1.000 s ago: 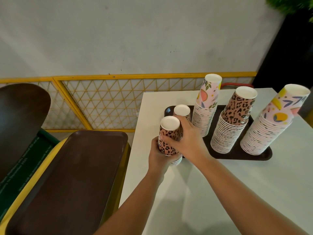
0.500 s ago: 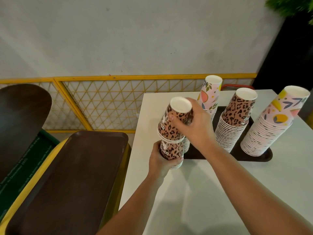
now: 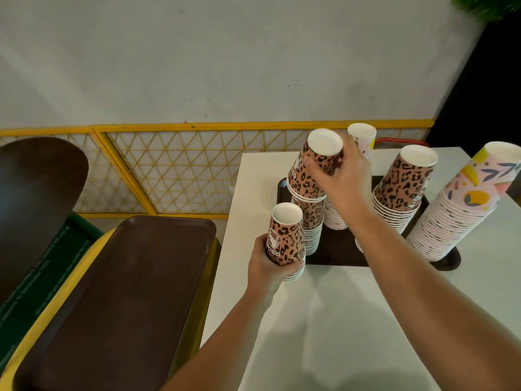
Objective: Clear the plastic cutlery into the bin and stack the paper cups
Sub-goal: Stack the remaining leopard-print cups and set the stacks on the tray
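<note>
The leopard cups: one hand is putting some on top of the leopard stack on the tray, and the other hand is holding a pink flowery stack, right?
Not quite. The head view shows the left hand grips a small leopard-print stack, not a pink flowery one. The right hand does hold leopard-print cups over the leopard stack on the brown tray.

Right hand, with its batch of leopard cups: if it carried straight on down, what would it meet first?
Most likely the short leopard stack on the brown tray. The right hand holds its leopard cups tilted just above it, though depth is uncertain.
</note>
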Demonstrator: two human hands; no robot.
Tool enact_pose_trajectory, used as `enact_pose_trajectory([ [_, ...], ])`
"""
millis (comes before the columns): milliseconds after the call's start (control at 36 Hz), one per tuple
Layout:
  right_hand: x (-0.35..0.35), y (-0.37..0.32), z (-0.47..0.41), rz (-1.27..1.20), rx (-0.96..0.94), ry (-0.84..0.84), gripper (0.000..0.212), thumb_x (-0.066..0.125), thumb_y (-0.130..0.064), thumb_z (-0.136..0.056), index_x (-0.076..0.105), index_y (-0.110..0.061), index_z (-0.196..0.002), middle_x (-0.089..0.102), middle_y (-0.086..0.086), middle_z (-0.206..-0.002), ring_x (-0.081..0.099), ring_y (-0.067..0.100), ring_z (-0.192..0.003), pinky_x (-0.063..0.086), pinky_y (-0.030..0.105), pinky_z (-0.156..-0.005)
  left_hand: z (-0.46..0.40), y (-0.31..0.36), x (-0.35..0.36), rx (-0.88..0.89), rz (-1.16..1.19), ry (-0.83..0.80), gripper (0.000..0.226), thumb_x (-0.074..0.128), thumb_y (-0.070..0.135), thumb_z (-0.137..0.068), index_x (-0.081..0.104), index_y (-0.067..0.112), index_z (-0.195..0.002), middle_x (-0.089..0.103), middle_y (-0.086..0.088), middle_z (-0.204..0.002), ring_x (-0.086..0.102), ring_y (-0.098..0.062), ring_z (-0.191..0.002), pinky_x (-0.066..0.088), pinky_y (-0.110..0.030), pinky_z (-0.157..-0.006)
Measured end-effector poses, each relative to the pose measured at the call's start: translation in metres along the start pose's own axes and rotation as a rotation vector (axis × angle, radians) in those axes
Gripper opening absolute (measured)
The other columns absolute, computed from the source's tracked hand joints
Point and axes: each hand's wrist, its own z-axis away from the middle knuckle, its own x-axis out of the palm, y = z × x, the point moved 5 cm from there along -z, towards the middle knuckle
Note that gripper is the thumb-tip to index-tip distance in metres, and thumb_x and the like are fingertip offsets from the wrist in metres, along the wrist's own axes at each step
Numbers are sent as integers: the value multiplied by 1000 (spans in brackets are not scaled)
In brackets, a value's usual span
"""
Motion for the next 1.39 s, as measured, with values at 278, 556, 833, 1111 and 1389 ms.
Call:
enact_pose_trajectory([
  [278,17,19,26,22,64,-147,71,66,-48,-78,39,-15,-135,49,3,-132,43,17,-124,32,18,-92,2,10,0,6,22,-13,75,89,6,-57,46,27,-115,59,14,-104,57,-8,-99,51,-27,-84],
  [556,24,-7,77,-67,1,-297,67,73,-44,-69,45,-21,-125,49,-8,-118,50,8,-109,46,27,-91,6,23,5,38,77,-14,73,88,7,-60,49,25,-118,63,10,-108,60,-8,-102,51,-21,-79],
  [833,26,4,83,-18,79,-360,71,72,-40,-73,37,-25,-133,54,-5,-126,52,18,-116,47,38,-95,13,36,9,83,-22,-61,78,89,12,-60,42,33,-118,57,25,-99,56,14,-88,46,-5,-67],
  [1111,16,-12,65,-61,24,-287,66,71,-36,-76,39,-20,-131,56,-2,-120,53,12,-108,48,24,-86,9,23,8,49,34,-59,82,91,17,-48,50,28,-119,65,11,-110,62,-5,-101,53,-23,-81],
  [1389,-17,-47,13,-190,-78,19,61,72,-35,-77,43,-15,-127,54,-15,-107,53,-4,-103,45,15,-88,8,18,3,44,-35,-22,77,84,27,-42,48,26,-111,61,17,-99,60,-3,-95,53,-29,-79],
])
